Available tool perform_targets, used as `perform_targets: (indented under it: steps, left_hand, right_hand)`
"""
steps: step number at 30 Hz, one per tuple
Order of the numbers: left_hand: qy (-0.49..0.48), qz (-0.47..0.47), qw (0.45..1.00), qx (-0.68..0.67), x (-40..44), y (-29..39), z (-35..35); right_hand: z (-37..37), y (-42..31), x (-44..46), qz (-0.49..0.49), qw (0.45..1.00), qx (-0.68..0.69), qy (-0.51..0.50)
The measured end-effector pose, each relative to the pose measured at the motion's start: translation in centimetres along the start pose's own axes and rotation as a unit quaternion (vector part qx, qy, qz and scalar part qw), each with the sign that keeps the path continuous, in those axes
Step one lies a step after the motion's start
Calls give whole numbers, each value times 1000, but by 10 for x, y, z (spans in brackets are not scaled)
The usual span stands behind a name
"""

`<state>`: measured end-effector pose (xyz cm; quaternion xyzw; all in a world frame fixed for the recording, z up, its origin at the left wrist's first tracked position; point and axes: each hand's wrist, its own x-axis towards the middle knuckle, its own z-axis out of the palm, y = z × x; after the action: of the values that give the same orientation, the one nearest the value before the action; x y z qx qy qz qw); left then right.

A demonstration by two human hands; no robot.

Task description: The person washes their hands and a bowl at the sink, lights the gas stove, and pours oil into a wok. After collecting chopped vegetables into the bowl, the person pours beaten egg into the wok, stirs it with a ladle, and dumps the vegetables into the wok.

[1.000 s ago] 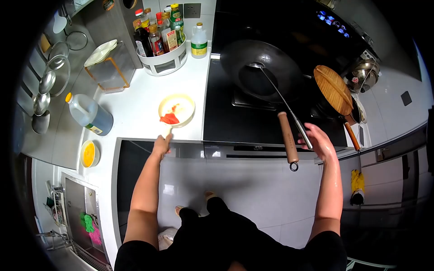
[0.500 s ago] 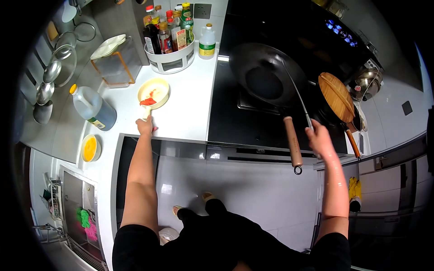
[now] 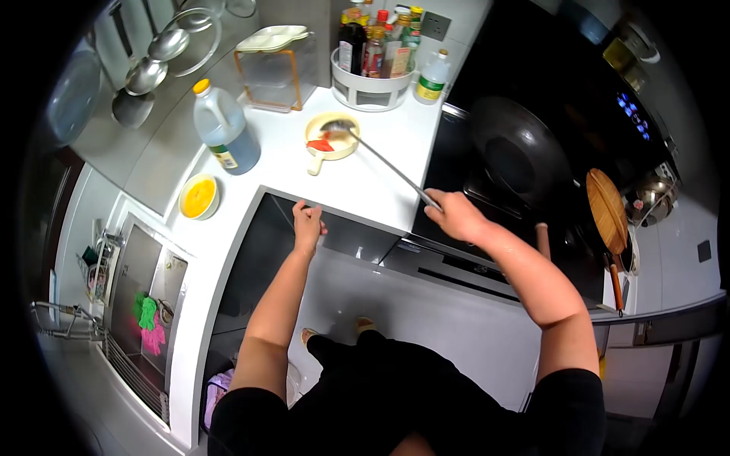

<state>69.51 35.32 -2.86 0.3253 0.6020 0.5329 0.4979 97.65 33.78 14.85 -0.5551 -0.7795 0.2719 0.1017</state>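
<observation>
My right hand (image 3: 455,216) grips the long metal handle of a ladle (image 3: 391,169). The ladle's head rests in or just over a small cream dish with a handle (image 3: 315,163) on the white counter. Red pieces of food (image 3: 320,145) lie in the dish; the ladle's head partly hides its far side. My left hand (image 3: 308,226) is in front of the counter edge, apart from the dish, its fingers loosely spread and holding nothing. The black wok (image 3: 521,144) sits on the stove, its wooden handle (image 3: 542,240) partly behind my right forearm.
A bowl of yellow liquid (image 3: 199,197) and a large jug with a yellow cap (image 3: 228,133) stand left of the dish. Behind it are a rack of bottles (image 3: 372,91) and a clear bottle (image 3: 432,78). A wooden lid (image 3: 606,211) covers a pan at right.
My right hand has moved the ladle from the wok leftward to the cream dish. My left hand has let go of the dish's handle and drawn back. The camera view has turned left.
</observation>
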Motion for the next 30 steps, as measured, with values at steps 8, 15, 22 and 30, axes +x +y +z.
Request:
perform_targets:
  steps: [8,15,22,30]
  left_hand:
    - [17,21,999,31,-47,-24,-49]
    - [-90,6,990,111,-64,-28,6]
    - [-180,66,962,194,-39,-66,98]
    - [-54,230,912,336,-32,-68,148]
  right_hand:
    - [63,34,37,53,992,-115,11]
    - [125,90,58,81,991,-56,95]
    - [114,70,-1,-23,962,62,266]
    - [52,139,-209,258,664,664,227]
